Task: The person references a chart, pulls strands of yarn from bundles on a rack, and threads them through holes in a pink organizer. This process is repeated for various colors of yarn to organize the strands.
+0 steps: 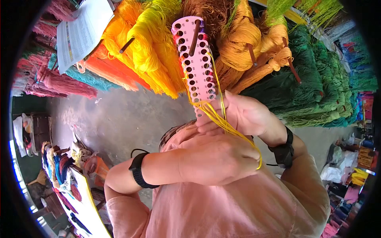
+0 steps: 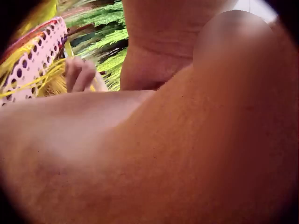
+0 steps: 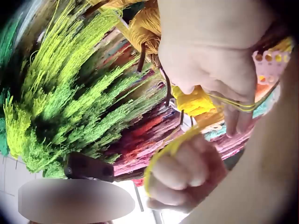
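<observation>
The left hand (image 1: 222, 160) reaches across the chest with its fingers curled round yellow threads (image 1: 238, 133). In the right wrist view, this left hand (image 3: 187, 170) is a fist with the threads (image 3: 161, 151) round its knuckles. Beside the lower end of a pink card with holes (image 1: 202, 71) is the right hand (image 1: 248, 115), palm partly visible. Its fingers look mostly straight in the right wrist view, where that right hand (image 3: 215, 60) has thin yellow threads across it. The threads run from the card's lower holes. The blurred left hand (image 2: 84, 144) fills the left wrist view's lower part.
Yellow and orange skeins (image 1: 152, 43) hang left of the card, golden skeins (image 1: 242, 35) right of it, and dark green skeins (image 1: 305, 67) farther right. Metal pegs stick out among them. A printed sheet (image 1: 81, 35) hangs upper left. Below lies grey floor (image 1: 119, 115).
</observation>
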`<state>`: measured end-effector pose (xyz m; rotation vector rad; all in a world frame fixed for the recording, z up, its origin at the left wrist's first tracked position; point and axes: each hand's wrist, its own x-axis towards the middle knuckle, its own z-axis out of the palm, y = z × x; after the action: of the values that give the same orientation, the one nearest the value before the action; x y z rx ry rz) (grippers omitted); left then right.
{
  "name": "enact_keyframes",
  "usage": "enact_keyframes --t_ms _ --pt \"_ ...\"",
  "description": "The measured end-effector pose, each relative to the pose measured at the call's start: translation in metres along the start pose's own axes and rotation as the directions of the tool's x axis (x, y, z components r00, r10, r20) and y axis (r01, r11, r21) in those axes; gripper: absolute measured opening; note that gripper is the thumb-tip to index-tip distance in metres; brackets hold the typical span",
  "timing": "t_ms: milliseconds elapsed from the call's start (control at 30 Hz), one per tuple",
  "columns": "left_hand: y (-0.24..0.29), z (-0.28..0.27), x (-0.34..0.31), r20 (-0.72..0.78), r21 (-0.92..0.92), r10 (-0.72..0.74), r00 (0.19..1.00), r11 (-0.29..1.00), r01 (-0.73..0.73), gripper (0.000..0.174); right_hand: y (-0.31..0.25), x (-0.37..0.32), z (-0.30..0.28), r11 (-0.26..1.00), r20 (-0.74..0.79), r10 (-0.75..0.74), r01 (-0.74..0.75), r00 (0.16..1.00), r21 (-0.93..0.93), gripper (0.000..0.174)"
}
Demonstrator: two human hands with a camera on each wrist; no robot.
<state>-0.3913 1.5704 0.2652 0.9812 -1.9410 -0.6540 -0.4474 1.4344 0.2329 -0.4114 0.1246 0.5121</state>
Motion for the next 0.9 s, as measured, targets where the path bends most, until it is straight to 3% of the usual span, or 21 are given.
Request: enact_keyframes --t_ms 100,233,400,500,567,633,767,900 --pt "-0.012 0.011 -0.007 0.034 0.014 -0.003 0.999 1.000 0.002 0.009 -0.003 -0.008 0.007 0.973 -0.063 -0.165 0.152 0.984 -0.174 0.037" --pt "-0.017 0.009 -0.014 -0.048 0.000 -0.046 0.998 0.999 0.046 0.009 -0.012 -0.019 0.005 0.969 0.021 -0.197 0.198 0.980 -0.148 0.037" --pt "-0.024 0.012 -0.023 -0.096 -0.117 -0.147 0.985 0.984 0.135 0.014 -0.013 -0.028 0.007 0.919 -0.046 -0.239 0.210 0.970 -0.334 0.035" --pt "-0.027 0.004 -0.027 -0.010 -0.357 -0.545 0.838 0.785 0.506 0.009 -0.015 -0.030 0.011 0.917 -0.022 -0.201 0.180 0.979 -0.356 0.033" --pt "-0.038 0.009 -0.031 -0.089 -0.715 -0.623 0.777 0.583 0.386 0.013 -0.015 -0.030 0.017 0.909 -0.053 -0.179 0.144 0.982 -0.390 0.030" --pt "-0.044 0.004 -0.029 -0.103 -0.952 -0.695 0.712 0.276 0.132 0.018 -0.014 -0.031 0.018 0.899 -0.074 -0.160 0.114 0.984 -0.424 0.027" --pt "-0.041 0.002 -0.023 -0.274 -0.947 -0.692 0.668 0.316 -0.061 0.025 -0.015 -0.031 0.017 0.883 -0.098 -0.143 0.082 0.985 -0.462 0.026" --pt "-0.048 0.003 -0.030 -0.208 -0.949 -0.681 0.702 0.314 0.024 0.030 -0.015 -0.031 0.015 0.871 -0.112 -0.149 0.077 0.982 -0.485 0.026"
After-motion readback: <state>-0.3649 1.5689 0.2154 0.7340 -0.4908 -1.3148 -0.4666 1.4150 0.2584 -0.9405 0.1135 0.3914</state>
